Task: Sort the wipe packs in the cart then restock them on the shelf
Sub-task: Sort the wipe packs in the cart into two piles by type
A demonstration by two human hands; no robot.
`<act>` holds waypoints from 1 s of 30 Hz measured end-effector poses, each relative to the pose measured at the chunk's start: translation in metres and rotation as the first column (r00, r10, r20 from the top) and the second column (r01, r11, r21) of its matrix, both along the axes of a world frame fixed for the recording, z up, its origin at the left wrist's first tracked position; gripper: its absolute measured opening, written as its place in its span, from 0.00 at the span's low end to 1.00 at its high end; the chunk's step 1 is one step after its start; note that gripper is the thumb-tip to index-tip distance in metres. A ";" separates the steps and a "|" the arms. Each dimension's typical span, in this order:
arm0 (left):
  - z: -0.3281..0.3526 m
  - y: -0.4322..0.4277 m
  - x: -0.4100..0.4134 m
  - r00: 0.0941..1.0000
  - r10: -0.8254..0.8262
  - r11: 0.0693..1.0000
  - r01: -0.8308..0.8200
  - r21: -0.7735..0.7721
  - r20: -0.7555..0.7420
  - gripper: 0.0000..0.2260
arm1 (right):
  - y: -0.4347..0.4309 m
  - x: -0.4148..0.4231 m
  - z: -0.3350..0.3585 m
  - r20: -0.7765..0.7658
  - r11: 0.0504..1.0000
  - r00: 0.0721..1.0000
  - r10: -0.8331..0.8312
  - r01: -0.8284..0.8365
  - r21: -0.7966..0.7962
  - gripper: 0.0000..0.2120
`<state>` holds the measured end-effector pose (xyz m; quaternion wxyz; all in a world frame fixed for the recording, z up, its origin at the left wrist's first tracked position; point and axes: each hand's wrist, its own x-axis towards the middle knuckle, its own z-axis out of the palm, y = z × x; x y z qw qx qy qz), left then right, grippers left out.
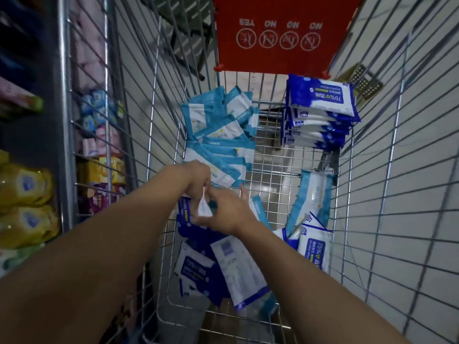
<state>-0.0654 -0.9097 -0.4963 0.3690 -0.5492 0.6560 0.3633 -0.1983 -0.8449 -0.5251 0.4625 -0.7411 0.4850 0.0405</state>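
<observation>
Nearest, loose dark-blue wipe packs (196,266) strewn on the cart (273,170) floor; just above, left hand (198,182) and right hand (229,211) together, fingers curled, pinching one small white pack (205,210); beyond, light-blue packs (218,145) fanned along the left side; farthest, dark-blue stack (320,112) in the right corner

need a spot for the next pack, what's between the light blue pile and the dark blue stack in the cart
Nothing: the head view shows only bare wire cart floor between the light blue pile and the dark blue stack.
</observation>
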 end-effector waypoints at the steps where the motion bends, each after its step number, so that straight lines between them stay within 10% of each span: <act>1: 0.005 -0.005 0.002 0.993 0.103 0.994 -0.104 -0.016 -0.054 0.17 | -0.007 -0.004 0.004 0.027 0.998 0.999 -0.047 0.045 0.048 0.23; 9: 0.076 -0.055 -0.017 0.332 0.698 0.509 -0.853 0.113 -0.635 0.11 | -0.099 -0.067 0.074 0.332 0.719 0.640 -0.693 0.577 0.387 0.14; 12: 0.091 -0.080 -0.051 0.021 0.640 0.316 -0.919 0.238 -0.768 0.09 | -0.136 -0.085 0.103 0.418 0.634 0.539 -0.731 0.763 0.125 0.20; 16: 0.097 -0.117 -0.100 -0.170 0.646 0.170 -0.918 0.357 -0.744 0.08 | -0.166 -0.109 0.116 0.350 0.527 0.596 -0.723 0.803 -0.278 0.31; 21: 0.089 -0.145 -0.142 -0.246 0.736 0.185 -0.823 0.536 -0.631 0.09 | -0.168 -0.129 0.089 0.146 0.597 0.663 -0.734 0.733 -0.326 0.31; 25: 0.073 -0.140 -0.158 -0.146 0.705 0.186 -0.906 0.380 -0.694 0.20 | -0.161 -0.142 0.063 -0.063 0.792 0.816 -0.575 0.536 -0.292 0.40; 30: 0.054 -0.136 -0.148 0.074 0.634 0.291 -0.945 0.149 -0.770 0.13 | -0.163 -0.147 0.056 -0.228 0.814 0.864 -0.448 0.289 -0.504 0.33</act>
